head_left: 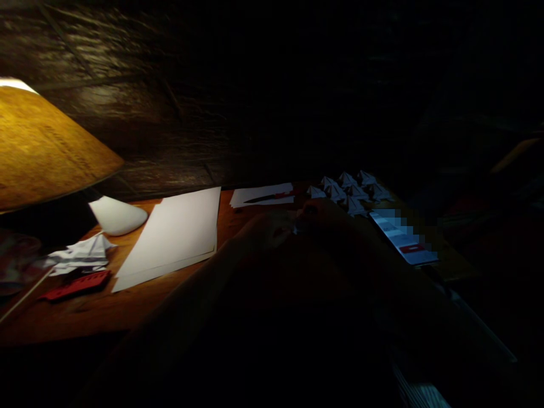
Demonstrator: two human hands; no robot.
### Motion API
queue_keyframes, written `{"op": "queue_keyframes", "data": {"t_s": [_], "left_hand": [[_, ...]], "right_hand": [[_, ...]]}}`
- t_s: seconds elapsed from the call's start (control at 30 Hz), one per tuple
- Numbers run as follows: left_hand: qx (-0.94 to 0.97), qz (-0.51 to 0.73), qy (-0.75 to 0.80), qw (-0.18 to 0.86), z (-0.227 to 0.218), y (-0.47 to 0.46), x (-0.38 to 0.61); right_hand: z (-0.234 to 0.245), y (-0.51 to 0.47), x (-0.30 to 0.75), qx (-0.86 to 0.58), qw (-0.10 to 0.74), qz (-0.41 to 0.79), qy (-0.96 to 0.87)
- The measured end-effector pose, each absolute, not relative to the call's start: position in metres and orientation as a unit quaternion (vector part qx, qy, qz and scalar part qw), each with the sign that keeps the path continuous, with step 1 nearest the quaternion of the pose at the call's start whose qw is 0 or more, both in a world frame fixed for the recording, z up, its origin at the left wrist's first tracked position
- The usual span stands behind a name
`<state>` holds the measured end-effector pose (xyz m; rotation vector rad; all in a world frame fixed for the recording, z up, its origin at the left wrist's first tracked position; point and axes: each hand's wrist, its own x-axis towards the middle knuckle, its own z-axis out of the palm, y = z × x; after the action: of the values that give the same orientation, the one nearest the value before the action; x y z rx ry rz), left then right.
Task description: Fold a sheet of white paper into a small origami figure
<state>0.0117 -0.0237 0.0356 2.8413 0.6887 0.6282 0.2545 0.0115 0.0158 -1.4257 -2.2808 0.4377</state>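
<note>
In the dim middle of the head view, my left hand [272, 226] and my right hand [321, 214] meet over the table. Both are closed, fingertips pinched about a small piece of folded paper [296, 229]; only a pale bit of it shows, and its shape is lost in shadow. Just behind and to the right of my right hand stand several folded paper figures [355, 204] with pointed tops, grouped together. Behind my hands, a knife [272, 197] with a dark blade and red handle lies on a small stack of white paper [250, 194].
Large white sheets [178, 226] lie left of my hands. A lit phone [402, 235] rests at the right. Farther left are a lamp with an amber shade [51, 147], its white base [117, 216], crumpled or folded paper [85, 255] and a red-and-black object [79, 285]. A dark wall rises behind.
</note>
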Motion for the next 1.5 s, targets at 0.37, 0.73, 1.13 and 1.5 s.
{"op": "queue_keyframes", "data": {"t_s": [0.37, 0.73, 1.13, 1.5], "left_hand": [[0.946, 0.199, 0.238, 0.093, 0.031, -0.021, 0.012], [0.951, 0.192, 0.236, 0.052, 0.028, -0.021, 0.015], [0.960, 0.171, 0.217, 0.041, 0.028, -0.021, 0.014], [0.959, 0.165, 0.224, 0.056, 0.026, -0.018, 0.016]], "right_hand": [[0.023, 0.012, 0.263, -0.493, 0.214, 0.154, -0.829], [0.027, 0.010, 0.267, -0.497, 0.216, 0.143, -0.828], [0.020, 0.014, 0.267, -0.485, 0.212, 0.125, -0.839], [0.029, 0.015, 0.275, -0.459, 0.178, 0.177, -0.852]]}}
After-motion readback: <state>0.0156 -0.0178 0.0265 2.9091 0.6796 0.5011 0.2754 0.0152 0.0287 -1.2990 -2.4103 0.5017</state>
